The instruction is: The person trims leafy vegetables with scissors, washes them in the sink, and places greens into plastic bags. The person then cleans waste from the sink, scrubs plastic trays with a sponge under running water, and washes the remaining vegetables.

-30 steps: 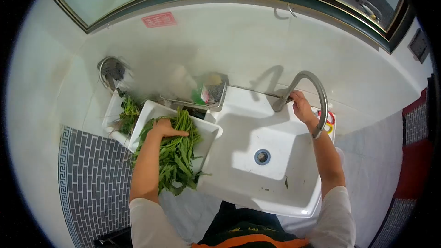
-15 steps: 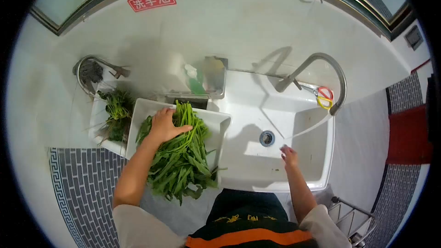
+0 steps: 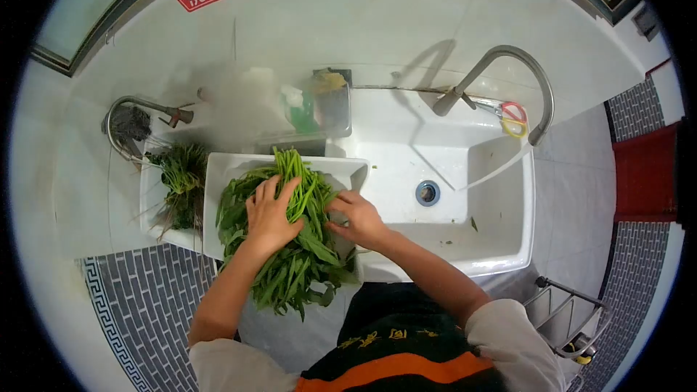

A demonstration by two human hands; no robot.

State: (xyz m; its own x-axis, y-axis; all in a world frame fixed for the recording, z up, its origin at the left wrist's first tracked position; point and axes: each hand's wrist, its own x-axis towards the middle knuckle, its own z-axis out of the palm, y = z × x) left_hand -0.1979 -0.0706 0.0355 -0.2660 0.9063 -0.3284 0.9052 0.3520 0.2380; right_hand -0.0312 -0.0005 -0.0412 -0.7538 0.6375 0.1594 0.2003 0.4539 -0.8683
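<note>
A large bunch of leafy green vegetables (image 3: 298, 265) lies in a white rectangular basin (image 3: 212, 207), with its leaves hanging over the near edge. My left hand (image 3: 272, 214) rests on the stems with thumb and fingers spread apart. At the right side of the bunch, my right hand (image 3: 356, 218) touches the leaves, its fingers partly bent and apart. Water runs from the curved faucet (image 3: 541, 94) into the white sink (image 3: 406, 236), which has a round drain (image 3: 428, 193).
Another basin at the left holds more greens (image 3: 181, 174) beneath a second faucet (image 3: 120, 120). Scissors (image 3: 514, 117) with red and yellow handles lie behind the sink. A metal rack (image 3: 573, 312) stands at the lower right, and a tray with bottles (image 3: 299, 112) sits behind the basin.
Water has started running from the faucet. My right hand has moved from the faucet lever, across the sink, to the greens. My left hand stays on the bunch.
</note>
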